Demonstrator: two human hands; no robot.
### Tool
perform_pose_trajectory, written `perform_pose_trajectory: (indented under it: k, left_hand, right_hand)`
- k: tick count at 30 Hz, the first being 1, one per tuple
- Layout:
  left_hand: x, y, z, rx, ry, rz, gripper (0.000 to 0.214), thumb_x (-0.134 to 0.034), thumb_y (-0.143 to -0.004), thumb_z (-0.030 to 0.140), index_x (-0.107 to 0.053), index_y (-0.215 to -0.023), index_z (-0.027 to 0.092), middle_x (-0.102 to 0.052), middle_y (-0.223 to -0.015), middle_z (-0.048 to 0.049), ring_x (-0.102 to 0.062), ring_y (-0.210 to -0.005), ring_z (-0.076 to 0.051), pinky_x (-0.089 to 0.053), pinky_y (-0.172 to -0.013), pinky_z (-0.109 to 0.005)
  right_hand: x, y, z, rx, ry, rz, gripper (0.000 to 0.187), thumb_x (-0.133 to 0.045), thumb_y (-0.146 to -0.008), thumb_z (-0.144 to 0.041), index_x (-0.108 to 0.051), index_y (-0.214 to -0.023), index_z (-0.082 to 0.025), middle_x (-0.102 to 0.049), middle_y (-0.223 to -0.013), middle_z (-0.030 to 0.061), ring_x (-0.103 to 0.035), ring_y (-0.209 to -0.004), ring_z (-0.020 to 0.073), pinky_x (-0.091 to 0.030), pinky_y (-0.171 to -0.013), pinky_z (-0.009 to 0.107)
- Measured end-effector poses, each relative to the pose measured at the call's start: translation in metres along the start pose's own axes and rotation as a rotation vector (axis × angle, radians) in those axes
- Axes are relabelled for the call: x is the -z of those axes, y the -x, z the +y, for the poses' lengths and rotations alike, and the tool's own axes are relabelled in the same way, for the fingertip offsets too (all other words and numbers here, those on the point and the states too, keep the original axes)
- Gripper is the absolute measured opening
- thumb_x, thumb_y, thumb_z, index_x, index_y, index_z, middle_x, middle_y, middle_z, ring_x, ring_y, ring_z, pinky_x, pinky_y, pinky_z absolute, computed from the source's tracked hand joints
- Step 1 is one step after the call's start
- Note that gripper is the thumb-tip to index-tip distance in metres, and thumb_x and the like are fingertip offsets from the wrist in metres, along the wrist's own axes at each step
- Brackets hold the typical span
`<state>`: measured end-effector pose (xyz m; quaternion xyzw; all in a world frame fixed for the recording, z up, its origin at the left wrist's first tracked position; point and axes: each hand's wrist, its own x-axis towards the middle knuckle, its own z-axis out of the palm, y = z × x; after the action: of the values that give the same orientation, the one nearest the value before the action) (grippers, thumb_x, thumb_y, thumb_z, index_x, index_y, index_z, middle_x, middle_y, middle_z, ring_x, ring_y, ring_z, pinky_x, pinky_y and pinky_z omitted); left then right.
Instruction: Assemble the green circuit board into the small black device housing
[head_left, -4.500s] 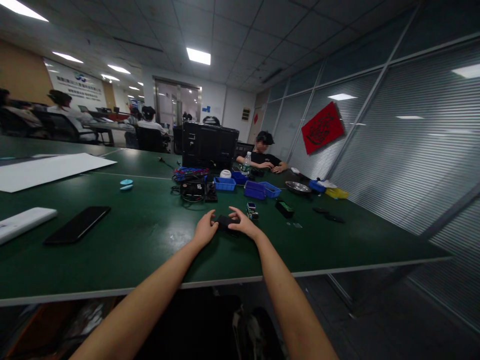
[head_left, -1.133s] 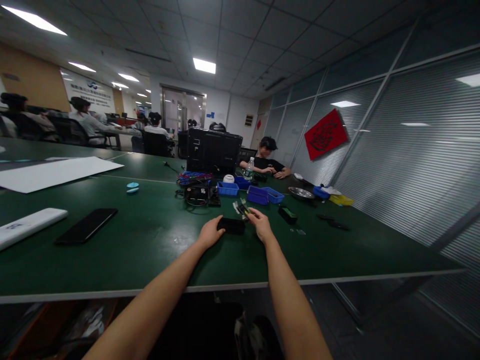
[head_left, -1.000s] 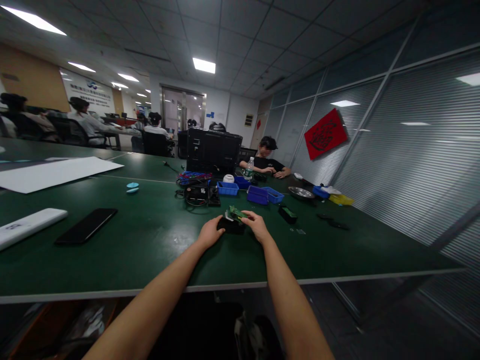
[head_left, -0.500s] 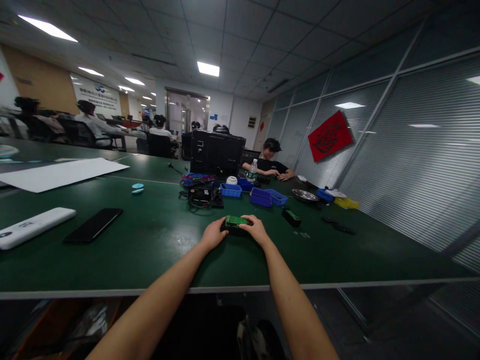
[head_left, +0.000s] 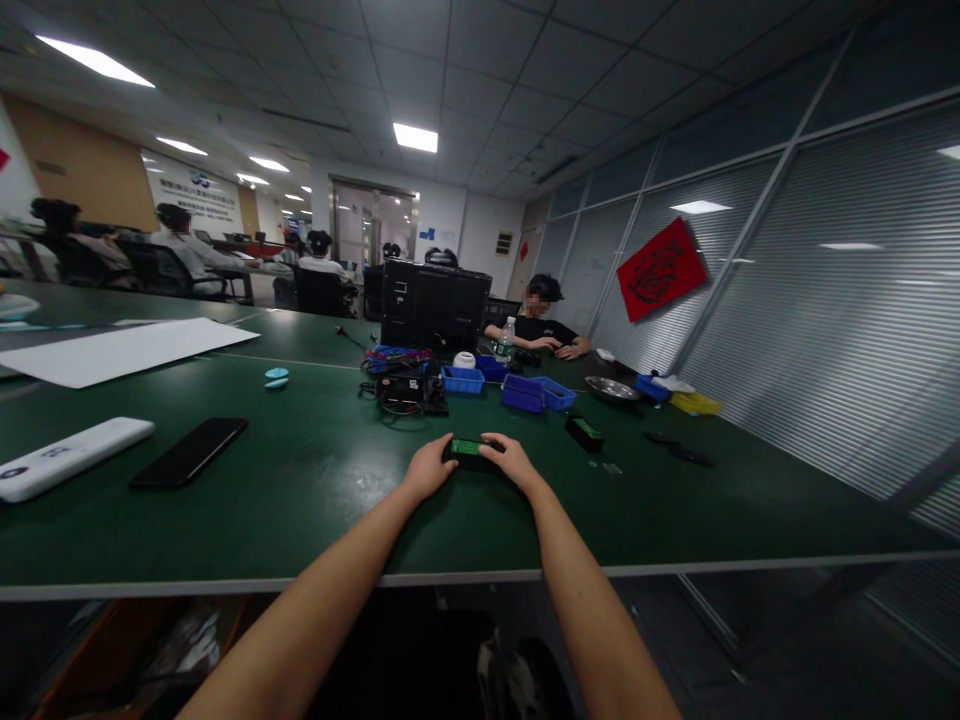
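A small black case (head_left: 471, 455) lies on the green table (head_left: 300, 500) with a green circuit board (head_left: 466, 446) lying flat in its top. My left hand (head_left: 427, 470) grips the case's left end with curled fingers. My right hand (head_left: 511, 462) holds the right end, fingers closed over the board and case. Both arms reach straight out from the near table edge.
A black phone (head_left: 189, 452) and a white slab (head_left: 71, 457) lie to the left. Blue bins (head_left: 525, 393), a tangle of cables (head_left: 401, 392), a black box (head_left: 435, 305), a second black module (head_left: 584, 432) and a metal dish (head_left: 607, 388) sit beyond. A person sits at the far side (head_left: 541, 325).
My right hand brought the green circuit board from the table beyond onto the black case and lowered it flat into the top. My left hand stayed on the case.
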<state>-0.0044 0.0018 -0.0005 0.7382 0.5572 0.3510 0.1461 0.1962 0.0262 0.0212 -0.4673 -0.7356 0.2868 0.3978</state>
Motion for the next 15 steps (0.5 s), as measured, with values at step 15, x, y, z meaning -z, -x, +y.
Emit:
perform_pose_trajectory:
  k: [15]
  left_hand:
    - [0.0045,0.0027,0.0043,-0.059,0.110,0.078,0.051,-0.058,-0.062,0.010,-0.048,-0.112,0.021,-0.059,-0.104,-0.0031,-0.054,-0.096,-0.016,-0.040,-0.086,-0.028]
  right_hand:
    - [0.0048,0.0022,-0.0053,0.023,0.025,-0.113,0.037,-0.061,-0.067,-0.040,-0.059,-0.096,-0.017,-0.059,-0.092,0.0025,-0.053,-0.083,0.0163,-0.040,-0.075,0.029]
